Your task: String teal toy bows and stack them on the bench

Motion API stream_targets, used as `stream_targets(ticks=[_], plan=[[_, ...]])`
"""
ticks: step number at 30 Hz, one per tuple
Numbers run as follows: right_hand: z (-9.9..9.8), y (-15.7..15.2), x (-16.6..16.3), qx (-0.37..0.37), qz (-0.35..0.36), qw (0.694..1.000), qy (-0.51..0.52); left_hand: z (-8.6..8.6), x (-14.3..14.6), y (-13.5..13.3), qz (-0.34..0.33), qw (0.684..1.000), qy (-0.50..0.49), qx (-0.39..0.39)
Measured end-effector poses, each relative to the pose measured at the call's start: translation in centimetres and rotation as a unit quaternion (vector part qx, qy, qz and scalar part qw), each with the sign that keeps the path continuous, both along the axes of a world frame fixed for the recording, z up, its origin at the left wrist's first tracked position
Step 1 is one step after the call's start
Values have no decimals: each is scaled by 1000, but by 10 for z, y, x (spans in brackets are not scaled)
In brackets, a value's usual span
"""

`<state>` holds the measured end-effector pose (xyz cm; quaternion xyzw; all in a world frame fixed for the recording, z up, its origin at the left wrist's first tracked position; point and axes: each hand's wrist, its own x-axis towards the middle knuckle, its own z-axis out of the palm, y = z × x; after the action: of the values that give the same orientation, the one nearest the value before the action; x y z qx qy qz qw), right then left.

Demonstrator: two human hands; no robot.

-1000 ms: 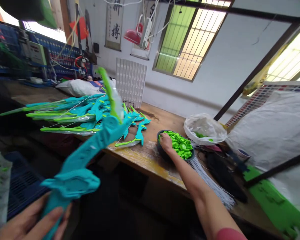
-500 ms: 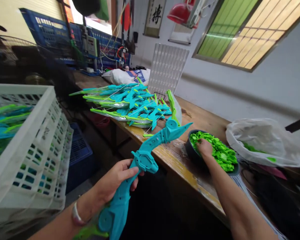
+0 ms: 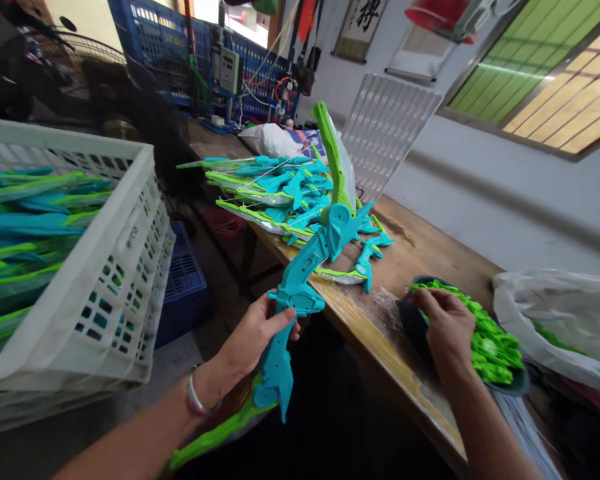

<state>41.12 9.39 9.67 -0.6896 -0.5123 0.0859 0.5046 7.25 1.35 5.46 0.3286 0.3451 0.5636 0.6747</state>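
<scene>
The left hand [image 3: 260, 330] is wrapped round the handle of a toy bow [image 3: 300, 267], thumb laid across the front just under the raised middle boss and fingers curled behind, so the grip is closed firmly on it. The left forearm comes in from the lower left, with a bracelet [image 3: 194, 397] at the wrist. The right hand [image 3: 447, 327] bends down over a dark bowl [image 3: 523, 383], its fingertips drawn in toward the thumb by the near-left rim; I cannot tell whether they pinch one of the green pieces [image 3: 490, 347] heaped there.

The bow stands tilted, its top leaning to the right. Its turquoise body has pointed fins and round joints at both ends. From the upper joint a lime-green limb with a pale, see-through web rises; the lower green limb slants down to the left, below the forearm.

The bow is in front of the table [image 3: 430, 233], whose worn, yellowish edge runs down to the right between the hands. Dark space lies under that edge. In view, the upper limb overlaps the pile of bows [image 3: 275, 193] on the tabletop; a stretch of brown wood separates that pile from the bowl. A white plastic bag [image 3: 520, 293] sits just beyond the bowl. To the left, well apart from the bow, a white crate [image 3: 55, 347] holds more bows, with a blue crate [image 3: 180, 267] beside it.
</scene>
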Motion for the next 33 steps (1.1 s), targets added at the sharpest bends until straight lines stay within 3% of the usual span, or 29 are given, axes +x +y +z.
stream_targets(ticks=[3, 5, 7, 9, 15, 22, 26, 28, 31, 33], plan=[[-6, -56, -86, -8, 202, 968, 147, -6, 0, -7, 45, 999, 25, 5], [-13, -88, -140, 2, 280, 935, 217, -11, 0, -16, 68, 996, 55, 10], [-21, -108, -180, 32, 290, 927, 235, -17, -1, -24, 75, 995, 71, 16], [-30, -115, -202, 70, 269, 940, 198, -22, -3, -32, 68, 995, 71, 22], [-38, -113, -206, 131, 250, 959, 24, -30, -4, -44, 55, 996, 64, 23], [-27, -120, -203, 96, 237, 967, -1, -19, 4, -49, 61, 993, 96, 33], [-21, -118, -196, 59, 229, 971, 36, -11, 6, -50, 74, 990, 115, 34], [-18, -114, -188, -14, 280, 955, 96, -11, 6, -52, 75, 987, 136, 32], [-17, -109, -176, -180, 421, 868, 192, -13, 6, -55, 85, 976, 194, 41], [-16, -107, -170, -212, 443, 851, 187, -17, 5, -58, 96, 967, 233, 46]])
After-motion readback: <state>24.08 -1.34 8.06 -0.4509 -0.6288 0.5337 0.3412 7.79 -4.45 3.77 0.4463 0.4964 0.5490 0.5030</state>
